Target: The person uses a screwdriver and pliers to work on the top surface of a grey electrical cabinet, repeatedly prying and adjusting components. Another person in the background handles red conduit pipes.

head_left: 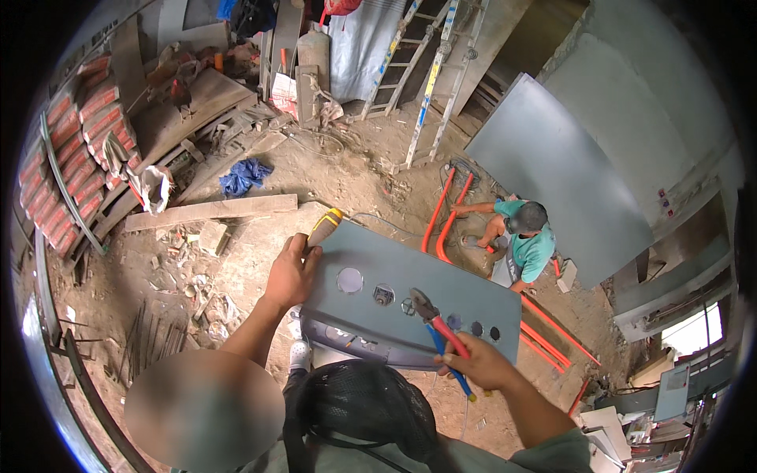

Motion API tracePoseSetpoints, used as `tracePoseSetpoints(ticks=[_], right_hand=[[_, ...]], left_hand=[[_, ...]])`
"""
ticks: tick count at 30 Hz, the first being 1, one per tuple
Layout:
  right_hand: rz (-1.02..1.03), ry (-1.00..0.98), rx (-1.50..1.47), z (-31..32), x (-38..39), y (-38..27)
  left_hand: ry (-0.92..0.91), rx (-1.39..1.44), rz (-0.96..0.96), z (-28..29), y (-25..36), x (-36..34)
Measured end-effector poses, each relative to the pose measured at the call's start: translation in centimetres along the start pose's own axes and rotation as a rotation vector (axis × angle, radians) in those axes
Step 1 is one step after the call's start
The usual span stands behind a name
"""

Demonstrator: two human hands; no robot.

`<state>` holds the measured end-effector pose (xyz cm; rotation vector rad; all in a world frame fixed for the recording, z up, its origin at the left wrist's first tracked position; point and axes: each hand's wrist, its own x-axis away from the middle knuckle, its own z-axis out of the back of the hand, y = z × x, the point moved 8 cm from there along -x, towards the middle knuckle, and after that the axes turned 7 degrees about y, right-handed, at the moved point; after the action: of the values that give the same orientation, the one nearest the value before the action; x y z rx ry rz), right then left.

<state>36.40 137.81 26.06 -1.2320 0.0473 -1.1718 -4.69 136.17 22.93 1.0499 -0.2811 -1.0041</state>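
Note:
Below me lies a grey metal panel [355,252] with a row of round cut-outs, several of them with fittings or dark openings in them. My left hand [290,274] is at its left edge, closed round a screwdriver [323,229] with a yellow-and-grey handle; its tip is hidden. Over the panel's right part, my right hand [479,361] grips pliers [448,335] with red and blue handles. Their jaws point toward the middle cut-outs; whether they touch the panel I cannot tell. A dark box-like side shows under the panel's near edge.
A person [530,236] in a green shirt crouches beyond the panel, among orange pipes [441,205]. A large grey sheet [560,173] leans behind. Ladders [434,79], stacked sacks [79,150], a plank [213,211] and rubble surround us. A black mesh item [363,410] fills the lower edge.

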Motion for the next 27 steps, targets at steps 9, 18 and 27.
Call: tracePoseSetpoints(ticks=[9, 18, 27], right_hand=[[-0.296, -0.277, 0.109, 2.7, 1.1, -1.7], [-0.533, -0.354, 0.407, 3.3, -1.5, -8.6], [-0.582, -0.364, 0.437, 3.3, -3.4, -11.3]], left_hand=[[0.038, 0.027, -0.009, -0.3, -1.1, -0.1], [-0.013, 0.085, 0.084, -0.2, -2.0, -0.5], [0.018, 0.101, 0.079, 0.0, -2.4, -0.8]])
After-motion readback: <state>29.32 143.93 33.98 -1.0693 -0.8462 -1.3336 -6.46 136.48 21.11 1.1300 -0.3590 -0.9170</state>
